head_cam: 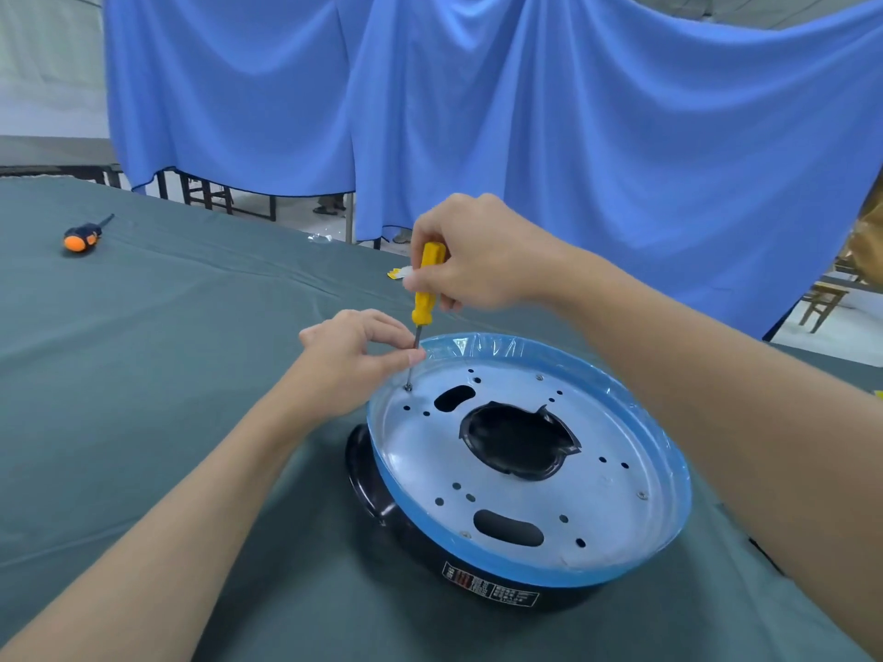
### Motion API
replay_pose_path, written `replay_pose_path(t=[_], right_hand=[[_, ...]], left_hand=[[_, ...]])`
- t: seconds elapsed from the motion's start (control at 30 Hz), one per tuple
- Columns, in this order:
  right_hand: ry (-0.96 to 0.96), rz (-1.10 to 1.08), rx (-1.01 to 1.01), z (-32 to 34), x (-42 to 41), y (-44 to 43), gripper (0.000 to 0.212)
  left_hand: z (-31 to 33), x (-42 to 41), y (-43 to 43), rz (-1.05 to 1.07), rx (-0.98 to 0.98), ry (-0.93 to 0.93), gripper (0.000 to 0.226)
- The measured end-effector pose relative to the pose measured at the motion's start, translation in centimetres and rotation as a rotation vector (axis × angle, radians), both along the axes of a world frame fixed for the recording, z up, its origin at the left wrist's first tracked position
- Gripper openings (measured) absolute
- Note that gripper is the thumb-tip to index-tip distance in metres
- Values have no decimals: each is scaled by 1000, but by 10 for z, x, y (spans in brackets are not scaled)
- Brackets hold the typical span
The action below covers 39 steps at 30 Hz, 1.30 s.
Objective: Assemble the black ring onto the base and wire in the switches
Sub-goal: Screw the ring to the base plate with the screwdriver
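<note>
Nearest to me, the left forearm [191, 494] and the right forearm [716, 398] come in from the lower corners and meet over the work. Between them sits the base [525, 563], a round silver pan with blue film round its rim, pierced by small holes, two long slots and a large middle opening. It rests on the black ring [370, 475], which shows under its near and left edge and carries a printed label [492, 587] facing me; I cannot read the print. Both lie on the green-clothed table [167, 351], right of centre.

I see the right hand [478, 255] wrapped round the handle of a yellow screwdriver [426, 289], held nearly upright. Its tip stands on a screw [408, 387] at the far left of the pan, just inside the rim. The left hand [353, 360] pinches the bare shaft between thumb and forefinger, just above the rim.

Well apart, at the far left of the table, lies an orange-and-black screwdriver [83, 236]. A small yellow-and-white scrap [397, 273] lies beyond the hands, and a blue curtain [573, 136] hangs behind the table.
</note>
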State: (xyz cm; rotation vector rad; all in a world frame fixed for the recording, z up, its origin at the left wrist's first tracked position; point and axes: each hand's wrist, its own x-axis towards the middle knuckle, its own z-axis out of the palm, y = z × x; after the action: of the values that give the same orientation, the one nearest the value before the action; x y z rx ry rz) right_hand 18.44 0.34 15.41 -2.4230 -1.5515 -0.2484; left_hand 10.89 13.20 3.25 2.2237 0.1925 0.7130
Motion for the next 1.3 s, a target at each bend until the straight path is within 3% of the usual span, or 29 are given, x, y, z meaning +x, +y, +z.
replay_pose_path(t=[0.2,0.33,0.5,0.57,0.73,0.9,1.1,1.17,1.3], right_hand=[[42,-108,79,-11,5,12,31],[-13,-142,0,-9,2,14,33],[-56,19,-90,6,-3,8,7],[-83,9,-95,7,-1,11,5],[-133,-134,-53,-4,8,25,27],[-125,-182,-46,-9,10,31,43],[-123,35,-219,10,-5,23,8],[-187,-1,-218,8,-4,25,14],[-177,-102,-161,-3,5,34,34]], left_hand=[[0,1,-3,87,-59,-51,15],[2,0,-3,46,-56,-27,17],[2,0,-2,17,-16,-18,12],[0,0,-1,-43,-42,-3,16],[-3,3,-2,46,-68,-33,7],[-1,3,-4,63,-83,-34,11],[-2,1,-1,-37,-77,-1,16],[-2,1,-1,-86,-111,5,15],[-4,3,-2,19,-192,-42,8]])
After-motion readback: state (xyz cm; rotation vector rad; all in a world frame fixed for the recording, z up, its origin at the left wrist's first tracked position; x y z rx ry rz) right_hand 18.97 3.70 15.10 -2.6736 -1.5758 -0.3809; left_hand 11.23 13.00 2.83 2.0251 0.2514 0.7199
